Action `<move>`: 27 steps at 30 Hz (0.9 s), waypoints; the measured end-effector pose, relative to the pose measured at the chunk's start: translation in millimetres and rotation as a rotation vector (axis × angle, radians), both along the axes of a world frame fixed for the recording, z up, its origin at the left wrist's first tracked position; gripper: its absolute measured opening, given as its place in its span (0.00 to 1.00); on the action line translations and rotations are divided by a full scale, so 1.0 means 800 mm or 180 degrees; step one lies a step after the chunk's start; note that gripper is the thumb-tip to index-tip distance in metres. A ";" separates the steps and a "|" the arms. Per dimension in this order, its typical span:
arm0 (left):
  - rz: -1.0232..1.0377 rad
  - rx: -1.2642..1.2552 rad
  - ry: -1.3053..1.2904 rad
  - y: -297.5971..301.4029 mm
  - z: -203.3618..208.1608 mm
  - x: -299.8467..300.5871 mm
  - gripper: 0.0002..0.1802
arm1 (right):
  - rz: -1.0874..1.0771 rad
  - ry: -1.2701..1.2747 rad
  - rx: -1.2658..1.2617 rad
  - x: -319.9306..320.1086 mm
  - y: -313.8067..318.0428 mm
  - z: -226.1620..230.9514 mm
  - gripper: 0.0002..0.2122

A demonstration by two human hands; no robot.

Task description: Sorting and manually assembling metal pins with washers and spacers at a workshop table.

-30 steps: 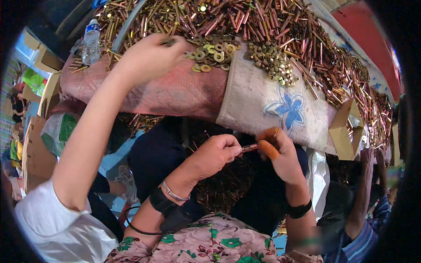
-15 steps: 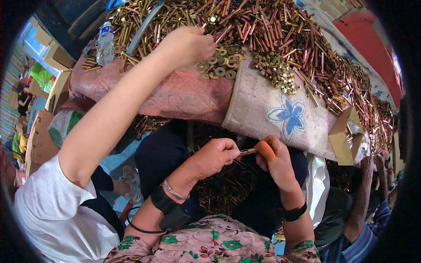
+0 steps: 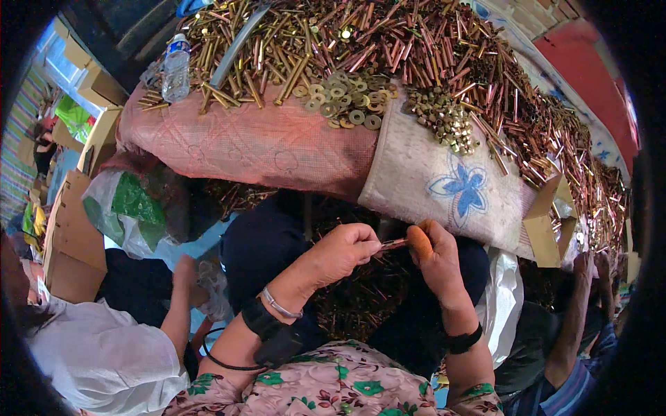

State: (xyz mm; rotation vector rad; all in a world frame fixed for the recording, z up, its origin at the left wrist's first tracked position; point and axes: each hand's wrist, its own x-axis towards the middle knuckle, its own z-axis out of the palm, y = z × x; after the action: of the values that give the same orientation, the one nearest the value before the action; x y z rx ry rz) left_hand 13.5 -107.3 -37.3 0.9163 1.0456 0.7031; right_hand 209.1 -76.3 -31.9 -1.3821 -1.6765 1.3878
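Note:
My left hand pinches one end of a slim coppery bolt between thumb and fingertips, low in front of me. At its other end, the fingers of my right hand are closed round it. An orange finger cover sits on one right-hand digit. Whether a small part is on the bolt's left end, the fingertips hide. Beyond my hands, flat brass-coloured washers lie in a loose patch. Beside them is a heap of small nuts, and behind both spreads a large pile of long bolts.
Pink mesh cloth and a white cloth with a blue flower cover the near edge. A water bottle stands at the left. A cardboard box is at the right. People sit on both sides, one in a white shirt.
The arm of the person on my left has drawn back from the pile and is now low at the left. My hands hold the bolt in nearly the same place.

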 end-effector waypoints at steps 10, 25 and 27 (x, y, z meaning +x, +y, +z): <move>-0.0019 0.0351 0.0674 0.002 -0.001 0.006 0.07 | -0.0159 0.0001 -0.0059 0.004 0.005 -0.010 0.07; 0.0487 0.2008 0.2828 0.034 0.004 0.011 0.06 | -0.0865 -0.0456 0.1565 0.052 0.115 0.011 0.03; 0.0754 0.2248 0.2773 0.056 0.016 0.000 0.06 | -0.0810 -0.0580 0.1632 0.041 0.124 0.008 0.03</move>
State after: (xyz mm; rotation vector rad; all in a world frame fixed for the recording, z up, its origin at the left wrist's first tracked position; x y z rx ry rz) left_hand 13.5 -62.6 -24.5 1.8233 1.7328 0.9171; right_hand 241.6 22.9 -25.9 -1.3795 -1.7361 0.6439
